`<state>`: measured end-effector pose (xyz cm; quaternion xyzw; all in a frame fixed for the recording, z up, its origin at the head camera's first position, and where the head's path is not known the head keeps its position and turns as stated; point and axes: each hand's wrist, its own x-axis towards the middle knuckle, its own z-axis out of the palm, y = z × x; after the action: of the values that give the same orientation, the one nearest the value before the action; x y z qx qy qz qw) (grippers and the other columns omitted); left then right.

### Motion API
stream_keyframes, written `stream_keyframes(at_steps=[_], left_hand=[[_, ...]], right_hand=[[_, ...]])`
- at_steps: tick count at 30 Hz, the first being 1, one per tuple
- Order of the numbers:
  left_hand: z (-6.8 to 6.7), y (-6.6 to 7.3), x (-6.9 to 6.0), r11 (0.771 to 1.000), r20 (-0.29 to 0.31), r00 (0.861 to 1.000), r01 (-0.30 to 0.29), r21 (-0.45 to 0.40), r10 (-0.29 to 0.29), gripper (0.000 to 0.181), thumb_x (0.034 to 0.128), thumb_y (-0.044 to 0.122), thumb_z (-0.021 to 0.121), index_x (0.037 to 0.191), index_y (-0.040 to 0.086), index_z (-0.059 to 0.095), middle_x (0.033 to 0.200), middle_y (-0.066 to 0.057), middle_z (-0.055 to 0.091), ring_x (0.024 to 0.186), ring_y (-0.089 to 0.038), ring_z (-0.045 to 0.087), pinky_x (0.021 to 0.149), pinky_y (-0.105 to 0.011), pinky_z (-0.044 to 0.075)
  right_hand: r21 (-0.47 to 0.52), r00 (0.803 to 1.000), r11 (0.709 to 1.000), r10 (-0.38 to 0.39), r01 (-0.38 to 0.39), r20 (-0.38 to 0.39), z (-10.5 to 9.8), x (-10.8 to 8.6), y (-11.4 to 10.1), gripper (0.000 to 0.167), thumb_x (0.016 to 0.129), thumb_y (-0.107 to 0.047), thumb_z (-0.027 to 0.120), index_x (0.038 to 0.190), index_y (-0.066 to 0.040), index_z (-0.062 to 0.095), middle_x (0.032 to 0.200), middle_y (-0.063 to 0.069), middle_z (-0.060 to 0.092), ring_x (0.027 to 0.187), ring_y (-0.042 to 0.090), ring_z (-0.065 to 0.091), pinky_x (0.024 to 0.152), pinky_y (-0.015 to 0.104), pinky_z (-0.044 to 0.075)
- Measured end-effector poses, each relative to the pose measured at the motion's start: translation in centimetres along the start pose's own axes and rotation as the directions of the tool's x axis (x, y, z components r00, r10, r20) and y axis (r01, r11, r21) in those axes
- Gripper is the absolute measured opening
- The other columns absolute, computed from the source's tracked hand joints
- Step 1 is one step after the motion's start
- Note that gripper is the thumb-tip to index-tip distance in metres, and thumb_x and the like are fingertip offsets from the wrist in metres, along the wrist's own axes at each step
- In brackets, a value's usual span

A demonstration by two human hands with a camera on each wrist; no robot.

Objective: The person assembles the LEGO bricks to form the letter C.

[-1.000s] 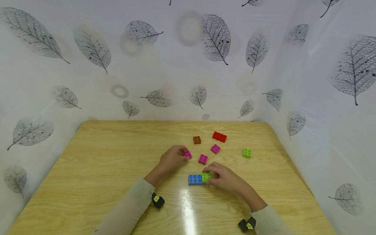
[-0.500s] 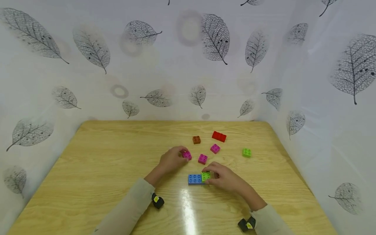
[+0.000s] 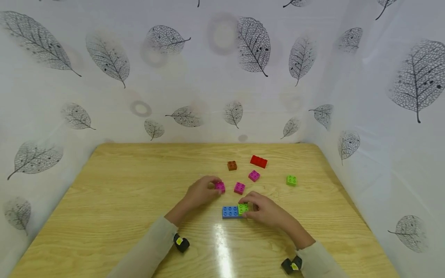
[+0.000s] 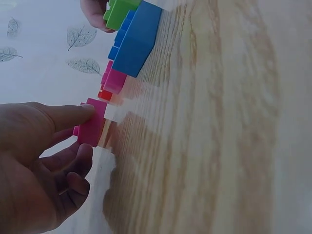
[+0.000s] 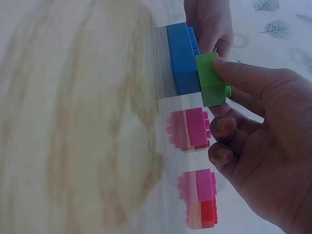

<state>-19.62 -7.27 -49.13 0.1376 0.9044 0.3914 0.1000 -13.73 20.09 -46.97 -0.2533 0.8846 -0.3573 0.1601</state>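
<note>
The left hand (image 3: 200, 191) is pinching a pink brick (image 3: 220, 187) and drawing it nearer the blue brick (image 3: 230, 212), seemingly bringing it into the work; the right hand (image 3: 265, 209) is pinching a green brick (image 3: 243, 209) on the blue brick's right end.

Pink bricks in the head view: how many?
3: a held pink brick in the left hand, a middle pink brick right of that, and a far pink brick in front of the red brick. None appears hidden.

Eight bricks (image 3: 230, 212), two hands (image 3: 267, 209)
</note>
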Motion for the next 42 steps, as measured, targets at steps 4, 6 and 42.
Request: stream_keyframes(at_steps=[4, 6, 42], left_hand=[[-0.1, 0.0, -0.9, 1.0, 0.02, 1.0, -0.024, -0.02, 0.024, 0.032, 0.094, 0.03, 0.072, 0.125, 0.024, 0.068, 0.133, -0.003, 0.064, 0.125, -0.029, 0.059, 0.102, -0.055, 0.046], [-0.1, 0.0, -1.4, 0.999, 0.037, 0.999, -0.026, -0.026, 0.027, 0.031, 0.0942, 0.032, 0.072, 0.125, 0.027, 0.069, 0.134, 0.0, 0.063, 0.122, -0.026, 0.059, 0.1, -0.053, 0.047], [0.1, 1.7, -6.4, 0.986, 0.097, 0.982, -0.166, 0.033, 0.163, 0.034, 0.0916, 0.034, 0.074, 0.125, 0.032, 0.071, 0.116, 0.012, 0.068, 0.077, -0.005, 0.054, 0.063, -0.025, 0.045]], right_hand=[[-0.003, 1.0, 1.0, 0.0, 0.0, -0.004, 0.1, 0.0, 0.0, 0.036, 0.095, -0.034, 0.07, 0.129, -0.023, 0.064, 0.108, -0.008, 0.055, 0.082, 0.01, 0.05, 0.07, 0.026, 0.046], [-0.01, 1.0, 1.0, -0.002, 0.002, -0.005, 0.1, 0.0, 0.0, 0.037, 0.095, -0.035, 0.07, 0.129, -0.022, 0.064, 0.109, -0.008, 0.056, 0.083, 0.01, 0.05, 0.071, 0.026, 0.045], [-0.029, 1.0, 0.999, -0.016, 0.015, -0.005, 0.1, 0.1, 0.2, 0.038, 0.096, -0.032, 0.07, 0.13, -0.019, 0.064, 0.113, -0.008, 0.057, 0.084, 0.01, 0.051, 0.073, 0.026, 0.046]])
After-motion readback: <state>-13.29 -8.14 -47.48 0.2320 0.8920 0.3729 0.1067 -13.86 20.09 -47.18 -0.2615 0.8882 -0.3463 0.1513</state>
